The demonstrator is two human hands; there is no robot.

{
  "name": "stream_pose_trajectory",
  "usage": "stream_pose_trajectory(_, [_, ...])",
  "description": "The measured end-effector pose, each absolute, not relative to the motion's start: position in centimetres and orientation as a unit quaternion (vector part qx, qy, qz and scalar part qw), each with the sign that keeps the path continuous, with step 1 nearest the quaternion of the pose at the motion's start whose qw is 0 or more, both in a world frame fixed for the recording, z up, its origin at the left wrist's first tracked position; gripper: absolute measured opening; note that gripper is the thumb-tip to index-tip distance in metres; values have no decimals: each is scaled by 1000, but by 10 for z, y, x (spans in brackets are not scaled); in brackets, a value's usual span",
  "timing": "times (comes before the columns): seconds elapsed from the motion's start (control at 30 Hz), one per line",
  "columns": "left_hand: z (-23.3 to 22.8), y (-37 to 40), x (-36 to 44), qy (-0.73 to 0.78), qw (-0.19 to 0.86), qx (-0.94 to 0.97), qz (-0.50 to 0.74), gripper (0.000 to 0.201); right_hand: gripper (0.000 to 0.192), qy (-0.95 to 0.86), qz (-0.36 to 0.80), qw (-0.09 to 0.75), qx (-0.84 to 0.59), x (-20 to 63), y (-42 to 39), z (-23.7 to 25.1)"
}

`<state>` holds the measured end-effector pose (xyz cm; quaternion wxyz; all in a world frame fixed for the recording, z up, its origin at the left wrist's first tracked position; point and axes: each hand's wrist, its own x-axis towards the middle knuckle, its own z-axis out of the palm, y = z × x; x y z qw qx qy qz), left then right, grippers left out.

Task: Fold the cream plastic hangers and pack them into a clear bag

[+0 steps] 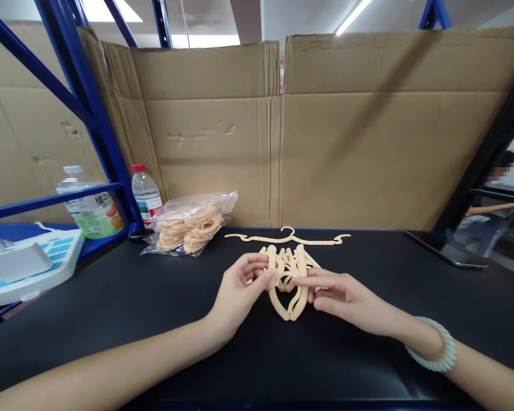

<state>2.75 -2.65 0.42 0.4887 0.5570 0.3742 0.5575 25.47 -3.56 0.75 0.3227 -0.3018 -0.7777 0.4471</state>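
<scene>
A cream plastic folding hanger [290, 314] is folded up in front of me, its two arms drawn together into a point toward me. My left hand [242, 291] grips its left arm between thumb and fingers. On the other side, my right hand [342, 297] holds the right arm, with the index finger laid across the front and other fingers behind. More folded cream hangers [312, 261] show just behind, partly hidden by the held one. Farther back, an unfolded hanger [312, 241] lies flat with its hook pointing away from me.
A clear plastic bag [188, 225] full of cream hangers lies at back left, near a red-capped bottle [145, 194]. Left are a large jug [89, 208] and a white-blue device [64, 257]. A dark tablet [445, 249] lies at right. Cardboard [368, 142] walls the back; a person sits far right.
</scene>
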Motion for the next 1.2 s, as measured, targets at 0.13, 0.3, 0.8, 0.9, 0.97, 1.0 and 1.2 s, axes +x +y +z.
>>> stream_pose_trajectory(0.13, [2,-28,26,353,458,598,555,30,41,-758,461,349,-302,255,-36,8])
stream_pose_trajectory(0.3, [5,-35,26,333,412,671,518,26,39,-742,477,366,-296,254,-37,10])
stream_pose_trajectory(0.8, [-1,-29,25,313,486,662,477,33,40,-741,491,358,-285,257,-35,10])
stream_pose_trajectory(0.9, [-1,-30,25,310,494,663,469,35,33,-744,483,365,-281,257,-36,11])
stream_pose_trajectory(0.97, [-1,-31,25,304,494,672,461,36,30,-753,474,361,-279,257,-36,12])
stream_pose_trajectory(1.0, [-1,-32,26,300,495,677,455,36,28,-758,470,355,-281,257,-36,12])
stream_pose_trajectory(1.2, [-2,-35,26,271,480,720,422,46,27,-769,458,342,-287,261,-34,9])
